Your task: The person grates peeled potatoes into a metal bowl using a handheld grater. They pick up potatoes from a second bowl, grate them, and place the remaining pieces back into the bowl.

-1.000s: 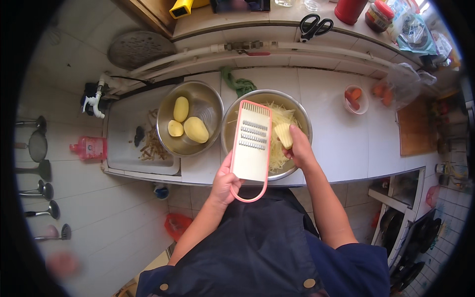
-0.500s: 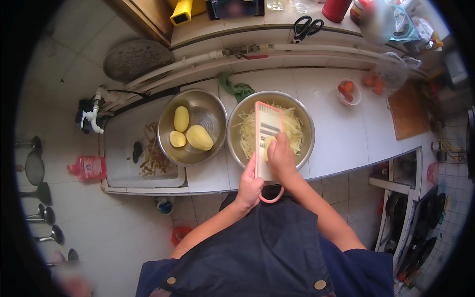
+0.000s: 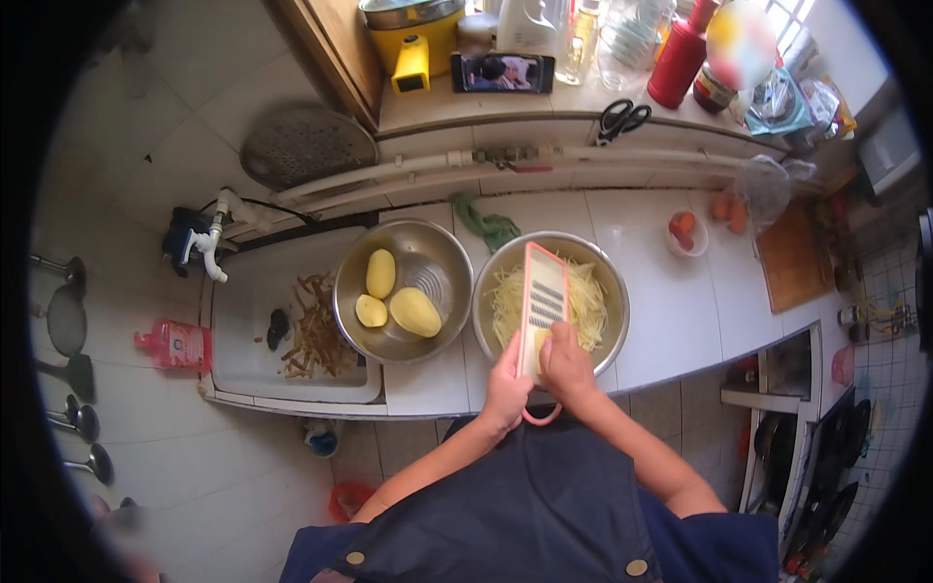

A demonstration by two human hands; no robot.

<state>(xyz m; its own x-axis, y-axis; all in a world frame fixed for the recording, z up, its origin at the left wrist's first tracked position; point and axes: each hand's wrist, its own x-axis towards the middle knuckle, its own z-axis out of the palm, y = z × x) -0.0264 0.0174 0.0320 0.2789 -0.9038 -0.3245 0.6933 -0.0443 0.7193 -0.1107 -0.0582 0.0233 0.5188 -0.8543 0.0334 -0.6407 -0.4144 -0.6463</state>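
A grater [image 3: 547, 291] with a pink rim leans over a steel bowl [image 3: 622, 306] of pale potato shreds [image 3: 589, 303]. My left hand [image 3: 508, 387] is closed around the grater's lower side, near its looped pink handle [image 3: 542, 418]. My right hand [image 3: 567, 364] presses a piece of peeled potato [image 3: 540, 340] against the grater's face, below the dark blades. Most of that piece is hidden by my fingers. Just left, a second steel bowl [image 3: 444, 342] holds three peeled potatoes [image 3: 416, 312].
Brown peelings [image 3: 318, 321] lie in the sink [image 3: 238, 291] at left, below a white tap [image 3: 209, 248]. A green cloth [image 3: 486, 223] sits behind the bowls. Farther right are a cup of orange-red pieces [image 3: 686, 235] and a wooden board [image 3: 792, 257]. Scissors [image 3: 622, 119] rest on the back ledge.
My right hand has slid down the grater toward its handle end, uncovering the blades. The whole view has tilted up, showing more of the back ledge. My left hand keeps its grip.
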